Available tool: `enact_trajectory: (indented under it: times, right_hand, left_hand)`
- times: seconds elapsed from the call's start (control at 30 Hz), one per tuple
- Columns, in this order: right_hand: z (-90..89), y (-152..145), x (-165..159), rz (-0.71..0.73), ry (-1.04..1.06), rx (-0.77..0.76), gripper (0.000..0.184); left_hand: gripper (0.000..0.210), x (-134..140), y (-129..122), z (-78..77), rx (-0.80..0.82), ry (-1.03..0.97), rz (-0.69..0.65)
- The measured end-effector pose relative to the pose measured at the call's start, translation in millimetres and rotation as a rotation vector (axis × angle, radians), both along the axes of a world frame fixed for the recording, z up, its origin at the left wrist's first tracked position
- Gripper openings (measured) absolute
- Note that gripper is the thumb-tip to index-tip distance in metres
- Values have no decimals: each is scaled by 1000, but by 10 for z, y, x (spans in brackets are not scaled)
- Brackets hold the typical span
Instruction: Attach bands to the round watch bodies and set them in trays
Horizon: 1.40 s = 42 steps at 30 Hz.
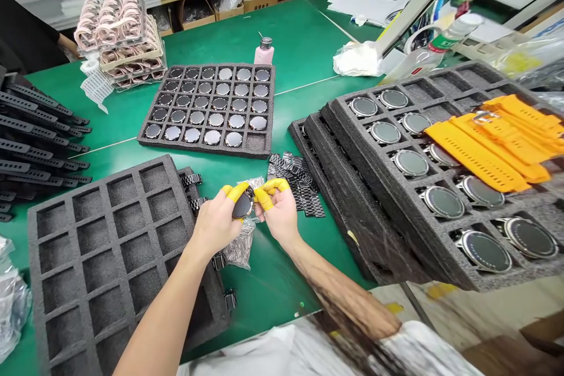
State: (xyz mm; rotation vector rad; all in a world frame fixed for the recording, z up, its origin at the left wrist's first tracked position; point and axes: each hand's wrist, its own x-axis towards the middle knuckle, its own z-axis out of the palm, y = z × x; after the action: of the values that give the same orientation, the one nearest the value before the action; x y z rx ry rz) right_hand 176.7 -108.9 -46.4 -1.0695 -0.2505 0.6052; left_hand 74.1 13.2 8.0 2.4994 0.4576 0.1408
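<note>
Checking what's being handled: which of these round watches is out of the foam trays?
The dark watch in the left hand, with the right hand at its edge. Other watches in view sit in the far tray or the right stack.

The watch face [242, 206] looks glossy, the foam tray [137, 254] matt and rough.

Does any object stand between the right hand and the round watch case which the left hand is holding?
Nothing visible does: the right hand is at the edge of the round watch case. The black metal watch bands lie beyond that hand.
</note>
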Motion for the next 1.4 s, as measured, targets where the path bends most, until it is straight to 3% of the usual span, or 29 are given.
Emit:
enact_trajectory:
  times: [0.13,0.23,0.37,0.53,0.63,0.73,0.8,0.87,1.0,1.17,1.4]
  right_hand:
    - [-87,-40,51,-88,-159,10,59]
    - [-147,-76,156,-11,-359,78,58]
    - [-160,-105,251,123,-500,101,39]
    - [-80,-94,241,143,-430,157,28]
    - [-24,-77,178,147,-144,233,38]
    - [-11,-69,76,328,100,272,49]
    - [-29,-65,5,448,138,268,49]
    - [-51,-60,-46,514,132,246,47]
    - [-49,-53,-65,536,113,216,45]
    - [6,-51,-27,478,120,143,44]
    - [21,-42,-17,514,128,123,42]
  left_hand:
    - [50,46,-13,38,-518,-55,29]
    - [41,61,-6,105,-852,-47,112]
    - [44,47,-6,182,-1049,23,200]
    - [59,42,-24,165,-1258,48,236]
    - [48,46,13,75,-1107,-120,287]
    - [33,31,89,-22,-624,-303,175]
    - [47,7,127,-58,-326,-323,18]
    - [64,-19,139,-63,-172,-269,-95]
    - [77,-39,115,-23,-60,-176,-146]
    - [73,-26,113,7,12,-179,-167]
    - [71,-27,120,1,39,-160,-163]
